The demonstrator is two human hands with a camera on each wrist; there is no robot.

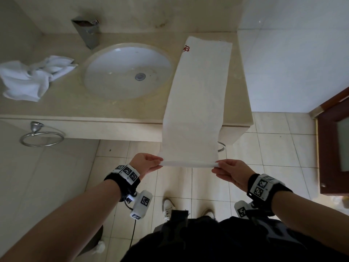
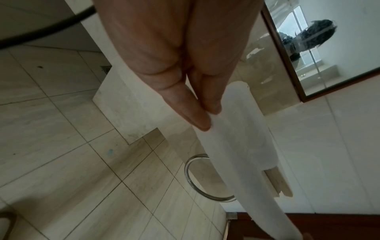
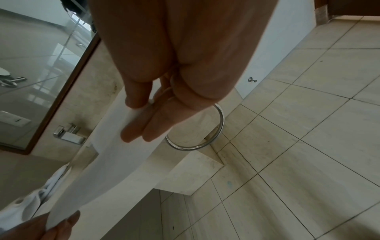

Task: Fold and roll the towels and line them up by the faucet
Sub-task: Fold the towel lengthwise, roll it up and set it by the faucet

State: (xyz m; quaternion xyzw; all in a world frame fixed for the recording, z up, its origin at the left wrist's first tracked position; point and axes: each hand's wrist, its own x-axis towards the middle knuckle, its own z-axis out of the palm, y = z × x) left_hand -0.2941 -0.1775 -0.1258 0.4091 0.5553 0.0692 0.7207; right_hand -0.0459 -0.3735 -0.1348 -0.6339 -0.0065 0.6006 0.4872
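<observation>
White terry runs away from me in the head view: the towel (image 1: 196,99), folded into a long strip, lies on the counter (image 1: 113,110) to the right of the sink (image 1: 128,72) and hangs off the front edge toward me. My left hand (image 1: 146,163) pinches the near left corner and my right hand (image 1: 229,173) pinches the near right corner, the near edge stretched between them and turned over into a narrow fold. A red mark sits at the towel's far end. A second towel (image 1: 32,78) lies crumpled on the counter left of the sink, and the faucet (image 1: 86,32) stands behind the sink, to its left. A ring (image 1: 42,138) hangs below the counter front.

From the left wrist, my thumb and fingers (image 2: 193,116) are pressed together on the towel (image 2: 236,146), which trails off past a ring (image 2: 197,183).

From the right wrist, my fingers (image 3: 144,128) lie flat under the towel (image 3: 115,162) with the thumb on top; my left hand (image 3: 41,227) pinches the far corner.
</observation>
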